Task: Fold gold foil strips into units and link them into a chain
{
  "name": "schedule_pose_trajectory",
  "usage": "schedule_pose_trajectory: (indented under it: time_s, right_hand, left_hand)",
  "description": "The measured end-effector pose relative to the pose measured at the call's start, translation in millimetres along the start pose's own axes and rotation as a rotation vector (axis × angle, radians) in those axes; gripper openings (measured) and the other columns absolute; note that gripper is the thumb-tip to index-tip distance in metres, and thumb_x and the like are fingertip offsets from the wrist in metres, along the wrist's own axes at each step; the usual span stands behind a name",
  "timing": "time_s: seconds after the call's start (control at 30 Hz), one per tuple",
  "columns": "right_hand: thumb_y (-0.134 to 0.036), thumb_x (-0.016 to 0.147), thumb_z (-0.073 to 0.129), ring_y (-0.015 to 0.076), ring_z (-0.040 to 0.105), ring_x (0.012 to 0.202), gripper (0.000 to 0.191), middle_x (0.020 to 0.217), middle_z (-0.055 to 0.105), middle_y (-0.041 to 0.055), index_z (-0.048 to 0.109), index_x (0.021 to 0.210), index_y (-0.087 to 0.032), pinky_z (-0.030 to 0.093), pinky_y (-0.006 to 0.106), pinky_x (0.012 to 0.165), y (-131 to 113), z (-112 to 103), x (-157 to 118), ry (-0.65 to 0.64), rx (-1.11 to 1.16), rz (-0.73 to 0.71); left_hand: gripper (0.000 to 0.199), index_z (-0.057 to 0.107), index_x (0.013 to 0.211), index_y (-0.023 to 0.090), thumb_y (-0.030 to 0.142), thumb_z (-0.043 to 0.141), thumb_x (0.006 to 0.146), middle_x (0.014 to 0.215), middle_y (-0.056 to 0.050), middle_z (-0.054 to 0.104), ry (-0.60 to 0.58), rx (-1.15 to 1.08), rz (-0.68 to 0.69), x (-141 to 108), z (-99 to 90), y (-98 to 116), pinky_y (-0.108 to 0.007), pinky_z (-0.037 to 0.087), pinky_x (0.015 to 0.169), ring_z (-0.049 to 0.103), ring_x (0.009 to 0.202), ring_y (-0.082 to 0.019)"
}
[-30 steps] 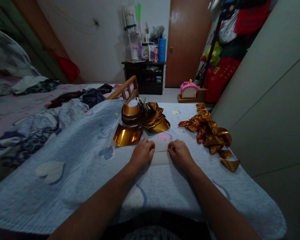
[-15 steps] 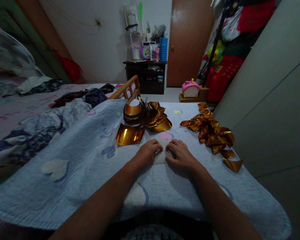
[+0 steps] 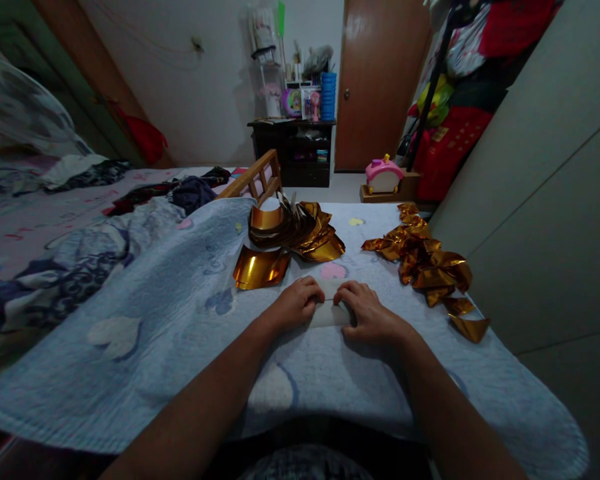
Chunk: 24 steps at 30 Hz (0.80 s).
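Observation:
A pale sheet of paper lies flat on the cloth in front of me, with a dark crease or edge line running across it between my hands. My left hand has its fingers curled and pressed together on the left part of the sheet. On the right part rests my right hand, its bent fingertips at the line and its thumb on the lower part of the sheet. Beyond them sit a few flat gold foil sheets and a fanned stack of gold foil paper. To the right lies a heap of folded gold foil pieces.
A light blue cloth with heart shapes covers the surface and drapes leftward. Left of it is a bed with rumpled clothes, by a wooden rail. A dark cabinet and pink toy stand behind; a pale panel borders the right.
My right hand has shifted slightly right, and its thumb has spread away from the fingers, baring more of the sheet. My left hand stays nearly in place.

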State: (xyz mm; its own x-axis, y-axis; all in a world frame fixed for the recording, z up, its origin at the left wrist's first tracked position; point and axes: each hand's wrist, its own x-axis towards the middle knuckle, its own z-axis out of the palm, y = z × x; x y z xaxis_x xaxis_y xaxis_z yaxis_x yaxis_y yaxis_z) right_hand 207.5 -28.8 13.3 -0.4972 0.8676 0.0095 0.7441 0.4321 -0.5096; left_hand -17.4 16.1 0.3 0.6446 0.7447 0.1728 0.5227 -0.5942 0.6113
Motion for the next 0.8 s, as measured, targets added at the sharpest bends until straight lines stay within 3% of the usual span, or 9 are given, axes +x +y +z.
schedule_pose_trajectory:
  time_s: [0.17, 0.43, 0.53, 0.7, 0.8]
  right_hand:
    - [-0.014, 0.069, 0.067, 0.029, 0.045, 0.115, 0.042, 0.124, 0.055, 0.0112, 0.062, 0.11, -0.02, 0.037, 0.043, 0.101, -1.6, -1.4, 0.6, -0.003, -0.008, 0.015]
    - [-0.009, 0.072, 0.062, 0.0262, 0.048, 0.111, 0.034, 0.118, 0.058, 0.01, 0.068, 0.104, -0.02, 0.038, 0.04, 0.098, -1.1, 0.3, 3.4, 0.058, -0.002, 0.008]
    - [-0.011, 0.075, 0.062, 0.0262, 0.049, 0.109, 0.03, 0.116, 0.06, 0.01, 0.07, 0.102, -0.02, 0.038, 0.04, 0.097, 0.2, 1.0, 5.5, 0.073, 0.007, 0.015]
    - [-0.015, 0.08, 0.061, 0.0255, 0.051, 0.107, 0.023, 0.114, 0.062, 0.0098, 0.072, 0.1, -0.019, 0.038, 0.039, 0.095, 4.7, 2.8, 8.9, 0.106, 0.017, 0.01]
    - [-0.018, 0.086, 0.059, 0.0246, 0.052, 0.104, 0.02, 0.112, 0.063, 0.0099, 0.072, 0.101, -0.018, 0.039, 0.039, 0.094, 5.3, 2.6, 9.7, 0.12, 0.023, 0.007]
  left_hand:
    - [0.014, 0.07, 0.092, 0.017, 0.014, 0.06, 0.083, 0.098, -0.007, 0.062, -0.034, -0.005, -0.021, -1.7, -4.7, 4.2, -0.033, 0.047, 0.091, 0.058, 0.099, -0.021]
    - [0.012, 0.07, 0.094, 0.018, 0.019, 0.066, 0.084, 0.101, -0.006, 0.061, -0.071, 0.001, -0.03, -2.2, -6.9, 5.8, -0.032, 0.047, 0.09, 0.058, 0.101, -0.022]
    - [0.021, 0.07, 0.098, 0.018, 0.031, 0.073, 0.082, 0.103, -0.006, 0.06, -0.088, -0.012, -0.04, -2.5, -8.4, 5.7, -0.033, 0.047, 0.09, 0.058, 0.102, -0.023]
    - [0.052, 0.071, 0.104, 0.019, 0.047, 0.088, 0.064, 0.11, -0.007, 0.059, -0.131, -0.044, -0.033, -5.1, -12.8, 4.0, -0.035, 0.048, 0.094, 0.057, 0.108, -0.026]
    - [0.044, 0.071, 0.105, 0.019, 0.041, 0.085, 0.069, 0.111, -0.007, 0.06, -0.127, -0.038, -0.031, -6.2, -15.1, 5.3, -0.035, 0.048, 0.095, 0.058, 0.108, -0.025]
